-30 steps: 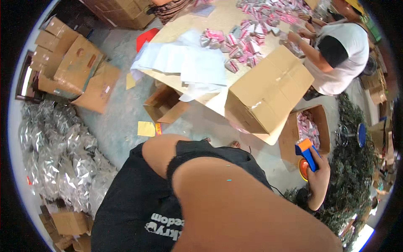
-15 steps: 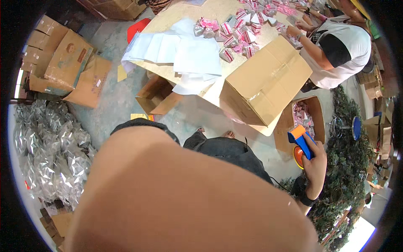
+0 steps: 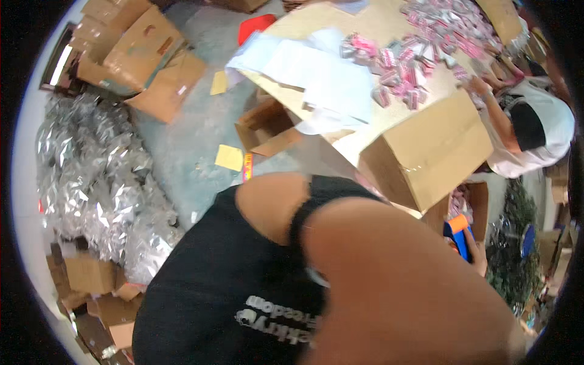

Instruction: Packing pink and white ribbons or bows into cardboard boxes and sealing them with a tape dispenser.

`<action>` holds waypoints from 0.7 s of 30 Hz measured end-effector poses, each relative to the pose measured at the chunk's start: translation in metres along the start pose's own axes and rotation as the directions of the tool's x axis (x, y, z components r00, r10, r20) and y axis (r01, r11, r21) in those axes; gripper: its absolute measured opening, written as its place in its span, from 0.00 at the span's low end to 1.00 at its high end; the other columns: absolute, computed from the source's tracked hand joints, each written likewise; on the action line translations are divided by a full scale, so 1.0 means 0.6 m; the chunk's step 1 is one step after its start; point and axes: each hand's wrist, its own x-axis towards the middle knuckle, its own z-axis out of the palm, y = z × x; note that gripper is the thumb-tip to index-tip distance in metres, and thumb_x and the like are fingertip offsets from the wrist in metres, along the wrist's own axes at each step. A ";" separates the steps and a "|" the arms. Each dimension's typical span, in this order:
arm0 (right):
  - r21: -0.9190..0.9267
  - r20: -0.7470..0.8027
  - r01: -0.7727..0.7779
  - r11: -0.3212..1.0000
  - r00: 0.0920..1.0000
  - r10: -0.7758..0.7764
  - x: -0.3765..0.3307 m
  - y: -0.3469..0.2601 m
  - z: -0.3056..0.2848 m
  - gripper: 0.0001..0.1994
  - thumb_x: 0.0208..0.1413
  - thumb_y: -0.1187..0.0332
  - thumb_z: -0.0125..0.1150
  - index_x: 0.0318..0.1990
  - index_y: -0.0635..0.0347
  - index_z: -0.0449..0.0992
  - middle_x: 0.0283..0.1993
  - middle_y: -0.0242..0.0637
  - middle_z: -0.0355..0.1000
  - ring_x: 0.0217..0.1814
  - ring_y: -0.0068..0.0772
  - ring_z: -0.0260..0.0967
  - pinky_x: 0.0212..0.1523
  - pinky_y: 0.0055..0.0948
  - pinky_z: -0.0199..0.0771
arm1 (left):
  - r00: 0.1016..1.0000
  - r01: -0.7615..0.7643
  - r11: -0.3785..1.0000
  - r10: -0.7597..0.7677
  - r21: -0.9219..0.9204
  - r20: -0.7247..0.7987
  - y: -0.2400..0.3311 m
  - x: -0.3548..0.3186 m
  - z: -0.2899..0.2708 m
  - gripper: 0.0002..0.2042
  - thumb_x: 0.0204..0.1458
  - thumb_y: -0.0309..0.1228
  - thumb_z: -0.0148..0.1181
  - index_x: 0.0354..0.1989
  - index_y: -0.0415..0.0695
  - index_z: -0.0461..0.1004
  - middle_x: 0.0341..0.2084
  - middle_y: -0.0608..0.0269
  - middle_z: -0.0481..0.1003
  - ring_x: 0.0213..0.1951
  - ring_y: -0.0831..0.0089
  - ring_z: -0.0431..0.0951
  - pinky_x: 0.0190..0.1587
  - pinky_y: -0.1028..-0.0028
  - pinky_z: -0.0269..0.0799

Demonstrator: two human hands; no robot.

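Observation:
At the right, my right hand [image 3: 479, 257] is closed around a blue and orange tape dispenser [image 3: 462, 243], held in front of an open cardboard box [image 3: 480, 210] with pink-and-silver packets inside. My own bare arm [image 3: 401, 280], large and blurred, crosses the lower middle and hides part of the right forearm. No part of my left hand shows. Just above the dispenser, a closed carton [image 3: 432, 152] sits on the near corner of the pale table [image 3: 280, 91], its top seam facing up.
White sheets [image 3: 328, 76] and many pink-and-silver packets [image 3: 404, 67] cover parts of the table. A person in a white top [image 3: 541, 131] works at its right side. Silver plastic-wrapped bundles [image 3: 97, 182] and cartons [image 3: 146, 48] stand left. An open box [image 3: 267, 125] lies under the table edge.
The view has swung, so table, cartons and bundles sit further right. My right hand, still on the tape dispenser, appears lower and further right. More of my black shirt shows.

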 end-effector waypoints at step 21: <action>0.093 0.010 0.037 0.995 0.999 -0.038 0.022 -0.022 0.008 0.33 0.41 0.82 0.54 0.60 0.52 0.75 0.37 0.47 0.64 0.40 0.49 0.67 0.45 0.35 0.70 | 0.998 -0.019 0.996 0.014 -0.092 -0.055 0.077 -0.054 0.003 0.47 0.55 0.67 0.51 0.55 0.23 0.67 0.48 0.40 0.76 0.44 0.48 0.80 0.44 0.57 0.78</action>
